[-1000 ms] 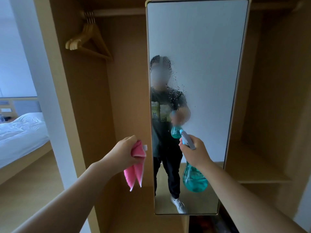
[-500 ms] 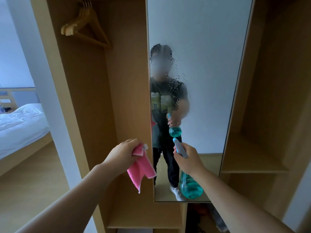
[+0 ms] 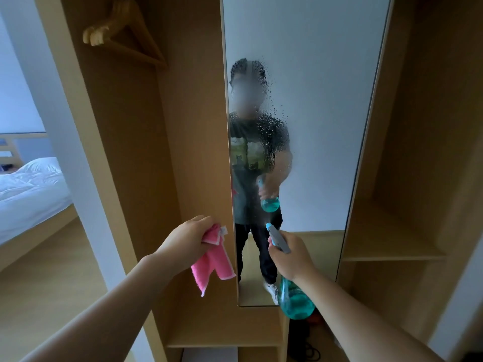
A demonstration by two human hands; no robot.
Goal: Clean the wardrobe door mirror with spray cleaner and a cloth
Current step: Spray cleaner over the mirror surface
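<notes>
Head view. Mirror (image 3: 313, 87) as landmark: tall, narrow panel on wooden wardrobe door, droplets (image 3: 269, 131) scattered across upper middle of glass (densest over reflected torso). Right hand (image 3: 290, 254) in front of lower glass, fingers wrapped tight around neck of spray bottle (image 3: 296, 301); nozzle aimed at glass, teal body hanging below hand, overlapping mirror's bottom edge. Left hand (image 3: 187, 240) just left of mirror's lower left edge, clenched on pink cloth (image 3: 213, 265); cloth dangling below fist against wooden panel (image 3: 193, 126), apart from glass. Hangers (image 3: 125, 30) up and left of mirror, inside open compartment. Empty shelf (image 3: 386, 246) right of mirror. Bed (image 3: 28, 189) far left of mirror, beyond wardrobe side.
</notes>
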